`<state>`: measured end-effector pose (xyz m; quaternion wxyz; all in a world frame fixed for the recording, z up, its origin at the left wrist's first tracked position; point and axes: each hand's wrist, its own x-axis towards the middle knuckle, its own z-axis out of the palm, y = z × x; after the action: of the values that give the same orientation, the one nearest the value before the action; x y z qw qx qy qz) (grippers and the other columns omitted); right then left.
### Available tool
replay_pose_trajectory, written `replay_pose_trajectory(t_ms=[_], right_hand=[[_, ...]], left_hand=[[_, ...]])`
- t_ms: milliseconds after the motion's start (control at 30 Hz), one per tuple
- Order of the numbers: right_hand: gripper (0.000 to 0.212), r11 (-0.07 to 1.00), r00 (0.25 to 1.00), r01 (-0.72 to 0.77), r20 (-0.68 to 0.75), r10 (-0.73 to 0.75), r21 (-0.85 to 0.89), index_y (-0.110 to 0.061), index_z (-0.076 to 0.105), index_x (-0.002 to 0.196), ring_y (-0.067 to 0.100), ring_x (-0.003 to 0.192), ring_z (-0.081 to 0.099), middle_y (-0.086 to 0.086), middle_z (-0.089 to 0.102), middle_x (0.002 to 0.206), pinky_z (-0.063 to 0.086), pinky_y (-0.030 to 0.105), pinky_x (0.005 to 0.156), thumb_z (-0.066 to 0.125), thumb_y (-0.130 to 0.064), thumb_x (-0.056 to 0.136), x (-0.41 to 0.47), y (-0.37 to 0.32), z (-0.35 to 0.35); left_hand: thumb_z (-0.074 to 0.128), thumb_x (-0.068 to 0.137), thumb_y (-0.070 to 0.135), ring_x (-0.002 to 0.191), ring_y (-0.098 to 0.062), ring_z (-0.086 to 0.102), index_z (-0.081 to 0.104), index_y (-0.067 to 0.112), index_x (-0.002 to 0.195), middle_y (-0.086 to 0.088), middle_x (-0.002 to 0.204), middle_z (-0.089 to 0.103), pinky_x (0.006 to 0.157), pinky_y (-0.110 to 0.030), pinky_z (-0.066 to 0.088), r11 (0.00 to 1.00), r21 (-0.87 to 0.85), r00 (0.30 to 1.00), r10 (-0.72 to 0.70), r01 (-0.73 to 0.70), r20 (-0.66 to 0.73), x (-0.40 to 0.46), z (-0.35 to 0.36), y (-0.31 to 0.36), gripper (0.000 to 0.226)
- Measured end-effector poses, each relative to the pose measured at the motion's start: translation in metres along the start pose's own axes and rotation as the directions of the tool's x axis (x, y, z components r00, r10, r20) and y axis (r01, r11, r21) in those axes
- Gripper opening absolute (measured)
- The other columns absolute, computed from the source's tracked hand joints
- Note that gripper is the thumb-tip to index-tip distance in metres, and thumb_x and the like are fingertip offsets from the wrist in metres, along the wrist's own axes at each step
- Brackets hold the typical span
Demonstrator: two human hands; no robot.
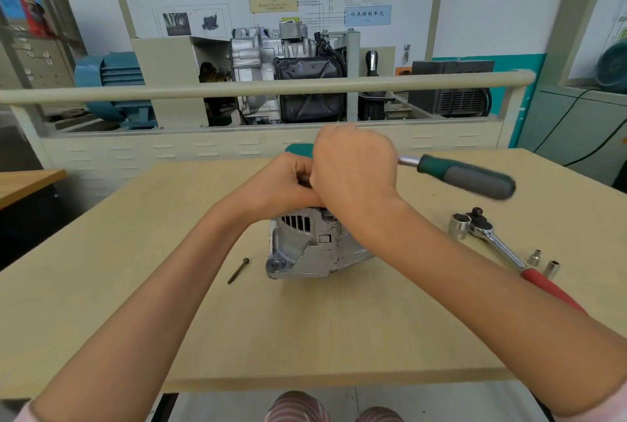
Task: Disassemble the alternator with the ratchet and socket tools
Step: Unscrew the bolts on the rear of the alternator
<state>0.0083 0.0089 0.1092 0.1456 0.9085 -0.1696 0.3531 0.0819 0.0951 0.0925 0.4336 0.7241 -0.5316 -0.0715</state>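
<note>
Both hands' fingers curl around the ratchet [464, 177] over the alternator [312, 248] on a workshop's pale wooden table [101, 286].

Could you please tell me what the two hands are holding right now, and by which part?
Both hands, left hand and right hand, close around the head end of the green-and-grey-handled ratchet above the silver alternator; its handle sticks out free.

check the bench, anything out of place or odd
Nothing looks damaged or spilled. One long bolt lies loose on the table left of the alternator. A red-handled ratchet and two small sockets lie to the right, apparently just set aside.
</note>
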Motion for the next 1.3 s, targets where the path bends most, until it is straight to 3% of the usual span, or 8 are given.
replay_pose_trajectory(t_ms=[200, 367, 533, 667, 800, 1000, 1167, 1300], right_hand=[[0.019, 0.945, 0.969, 0.244, -0.079, -0.232, 0.217, -0.015, 0.053, 0.085, 0.021, 0.071, 0.049, 0.0, 0.051, 0.078, 0.028, 0.031, 0.056, 0.04, -0.024, 0.095, 0.005, 0.016, 0.001], [0.031, 0.661, 0.945, 0.251, -0.03, -0.326, 0.707, -0.009, 0.047, 0.069, 0.018, 0.066, 0.045, -0.001, 0.044, 0.065, 0.032, 0.034, 0.062, 0.042, -0.018, 0.098, 0.009, 0.032, -0.001], [0.015, 0.983, 0.991, 0.132, -0.055, -0.126, 0.129, -0.009, 0.054, 0.097, 0.024, 0.08, 0.058, 0.006, 0.058, 0.089, 0.029, 0.031, 0.056, 0.041, -0.016, 0.094, 0.001, 0.011, 0.003], [0.014, 0.999, 0.997, 0.054, -0.059, -0.054, -0.005, -0.009, 0.055, 0.098, 0.022, 0.065, 0.048, 0.005, 0.047, 0.079, 0.016, 0.025, 0.044, 0.044, -0.01, 0.089, 0.0, -0.001, -0.001], [0.021, 0.946, 0.976, 0.216, -0.084, -0.202, 0.24, -0.018, 0.045, 0.074, 0.017, 0.062, 0.04, -0.004, 0.039, 0.068, 0.023, 0.029, 0.052, 0.04, -0.023, 0.094, 0.006, 0.015, 0.001], [0.039, 0.515, 0.967, 0.183, -0.059, -0.249, 0.838, -0.005, 0.043, 0.056, 0.014, 0.054, 0.036, 0.001, 0.036, 0.051, 0.029, 0.032, 0.057, 0.048, -0.01, 0.094, 0.01, 0.03, 0.003], [0.016, 0.937, 0.977, 0.202, -0.128, -0.172, 0.286, -0.015, 0.053, 0.075, 0.021, 0.066, 0.048, 0.001, 0.051, 0.069, 0.022, 0.03, 0.052, 0.046, -0.018, 0.089, 0.001, 0.012, 0.003], [0.01, 0.997, 0.997, -0.017, -0.08, 0.024, 0.079, -0.013, 0.054, 0.09, 0.02, 0.064, 0.04, 0.003, 0.046, 0.077, 0.013, 0.026, 0.044, 0.044, -0.015, 0.088, -0.002, 0.002, 0.003]], left_hand=[[0.066, 0.083, -0.002, 0.055, 0.008, 0.059, 0.064, 0.024, 0.063, 0.018, 0.054, 0.064, 0.053, -0.003, 0.04, 0.999, -0.033, 0.997, -0.031, 0.034, 0.075, -0.004, -0.006, 0.003, 0.033], [0.068, 0.082, 0.008, 0.09, -0.006, 0.069, 0.072, 0.015, 0.096, 0.005, 0.092, 0.074, 0.076, -0.01, 0.048, 0.993, -0.092, 0.99, -0.056, 0.069, 0.129, -0.002, -0.009, 0.002, 0.016], [0.068, 0.077, -0.007, 0.055, 0.005, 0.061, 0.066, 0.018, 0.064, 0.014, 0.056, 0.066, 0.056, -0.005, 0.043, 0.995, -0.076, 0.996, -0.054, 0.059, 0.073, 0.002, -0.005, 0.003, 0.029], [0.069, 0.077, -0.004, 0.055, 0.003, 0.056, 0.064, 0.008, 0.066, 0.013, 0.055, 0.063, 0.056, -0.008, 0.044, 0.999, 0.008, 0.998, -0.038, 0.037, 0.048, 0.0, -0.003, 0.0, 0.017], [0.07, 0.08, 0.004, 0.067, -0.001, 0.063, 0.069, 0.019, 0.071, 0.011, 0.066, 0.069, 0.062, -0.008, 0.047, 0.998, -0.025, 0.995, -0.053, 0.055, 0.082, -0.002, -0.007, 0.002, 0.018], [0.068, 0.082, 0.007, 0.082, 0.0, 0.068, 0.071, 0.018, 0.091, 0.011, 0.084, 0.074, 0.071, -0.006, 0.046, 0.993, -0.088, 0.989, -0.062, 0.073, 0.132, -0.002, -0.007, 0.003, 0.015], [0.072, 0.075, -0.003, 0.059, 0.004, 0.062, 0.067, 0.013, 0.067, 0.012, 0.058, 0.068, 0.057, -0.008, 0.046, 0.997, -0.04, 0.997, -0.07, 0.071, 0.046, 0.0, -0.004, 0.002, 0.018], [0.071, 0.076, -0.005, 0.055, 0.003, 0.059, 0.065, 0.015, 0.063, 0.012, 0.054, 0.065, 0.056, -0.008, 0.045, 0.999, -0.007, 0.998, -0.054, 0.054, 0.032, 0.001, -0.002, 0.003, 0.024]])
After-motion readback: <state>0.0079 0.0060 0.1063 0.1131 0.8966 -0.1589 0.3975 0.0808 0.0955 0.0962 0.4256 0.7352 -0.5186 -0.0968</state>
